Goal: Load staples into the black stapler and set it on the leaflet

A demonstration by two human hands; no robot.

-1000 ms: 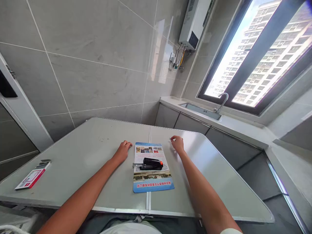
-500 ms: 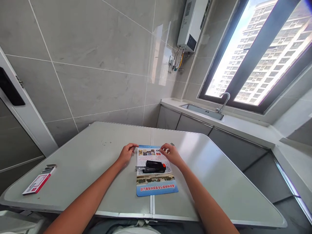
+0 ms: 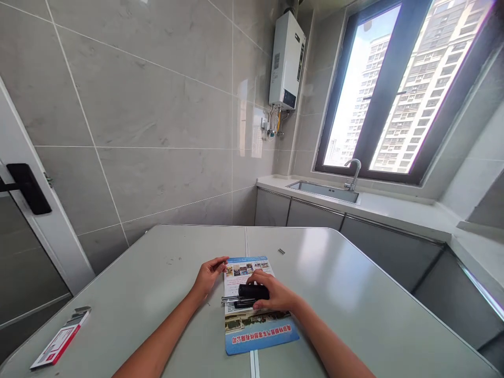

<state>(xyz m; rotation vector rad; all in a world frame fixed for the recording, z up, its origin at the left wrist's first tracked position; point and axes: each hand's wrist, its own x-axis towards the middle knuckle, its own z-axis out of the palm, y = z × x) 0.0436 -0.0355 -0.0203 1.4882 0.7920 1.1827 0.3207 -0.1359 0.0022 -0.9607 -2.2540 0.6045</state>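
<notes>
A printed leaflet point(image 3: 260, 336) with a blue border lies on the table in front of me. My left hand point(image 3: 209, 275) is at its far left corner, fingers curled together and pinching the edge. On the leaflet lies a black stapler point(image 3: 252, 292), a thin metal rod and rail sticking out of its left end. My right hand point(image 3: 271, 293) is wrapped round the stapler's right part, thumb on the near side and fingers over the far side, hiding its red end. Beyond the leaflet, a short strip of staples point(image 3: 281, 251) rests on the tabletop.
The pale folding table point(image 3: 157, 294) has a seam down its middle. A red and white box point(image 3: 61, 338) lies at the left. Behind stand a counter with a sink point(image 3: 325, 191) and tap, a wall heater point(image 3: 287, 60) and a window. A door point(image 3: 35, 210) is at far left.
My right hand has come from the leaflet's far right edge down onto the stapler and gripped it. My left hand stays at the corner. The camera view has tilted up.
</notes>
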